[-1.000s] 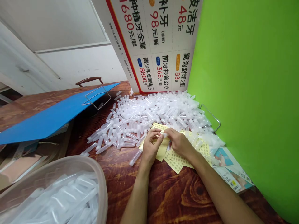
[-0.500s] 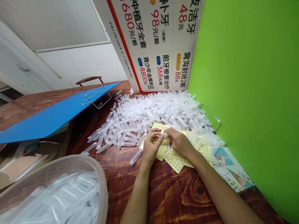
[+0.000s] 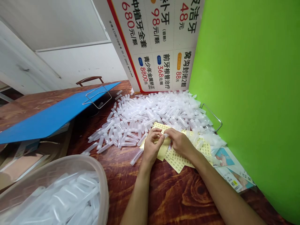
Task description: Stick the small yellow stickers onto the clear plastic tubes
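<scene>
Both hands meet over yellow sticker sheets (image 3: 176, 165) covered in rows of small dots. Between the fingertips is a small translucent white plastic tube (image 3: 166, 135), its end showing and the remainder hidden by the fingers. My left hand (image 3: 152, 146) is closed around it from the left. From the right, thumb and forefinger of my right hand (image 3: 181, 143) pinch at the same end. Just beyond the hands spreads a large heap of similar capped tubes (image 3: 154, 107). One loose tube (image 3: 136, 157) lies left of my left wrist.
A clear plastic tub (image 3: 103, 187) with many tubes stands front left. Behind it, a blue board (image 3: 53, 109) with a wire stand leans over papers. A printed sign (image 3: 161, 47) rises behind the heap. To the right are a green panel (image 3: 248, 78) and printed packets (image 3: 236, 179).
Almost nothing differs. Both hands stay in the same place with their fingers at the tube; the view has shifted very slightly.
</scene>
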{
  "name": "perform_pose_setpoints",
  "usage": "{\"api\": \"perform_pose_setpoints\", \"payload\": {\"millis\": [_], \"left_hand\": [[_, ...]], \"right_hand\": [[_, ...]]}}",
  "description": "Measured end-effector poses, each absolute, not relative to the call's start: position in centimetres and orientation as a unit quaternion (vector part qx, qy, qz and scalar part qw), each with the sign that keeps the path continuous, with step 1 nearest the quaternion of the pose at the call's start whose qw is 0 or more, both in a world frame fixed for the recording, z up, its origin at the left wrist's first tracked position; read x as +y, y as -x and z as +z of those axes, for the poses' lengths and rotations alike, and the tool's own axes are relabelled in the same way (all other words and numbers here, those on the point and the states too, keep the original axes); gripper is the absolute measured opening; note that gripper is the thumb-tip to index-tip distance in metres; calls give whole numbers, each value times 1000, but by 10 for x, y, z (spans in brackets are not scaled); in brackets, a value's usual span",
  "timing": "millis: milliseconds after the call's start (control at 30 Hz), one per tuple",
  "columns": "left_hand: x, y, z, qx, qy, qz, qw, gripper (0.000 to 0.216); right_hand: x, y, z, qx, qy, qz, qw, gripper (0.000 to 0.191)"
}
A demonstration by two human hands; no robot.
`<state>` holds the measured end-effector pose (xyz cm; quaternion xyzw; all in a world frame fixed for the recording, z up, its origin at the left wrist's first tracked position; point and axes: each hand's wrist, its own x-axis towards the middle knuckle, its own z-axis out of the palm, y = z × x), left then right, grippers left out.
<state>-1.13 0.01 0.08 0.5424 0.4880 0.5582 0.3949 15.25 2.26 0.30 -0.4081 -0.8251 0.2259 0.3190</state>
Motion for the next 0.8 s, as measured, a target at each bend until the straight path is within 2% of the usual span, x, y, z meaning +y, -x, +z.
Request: {"api": "perform_pose_setpoints", "payload": {"millis": [800], "left_hand": [[1,9,0,502,-531,573,371,19]], "right_hand": [[23,-153,1,-817,417,232,323,37]]}}
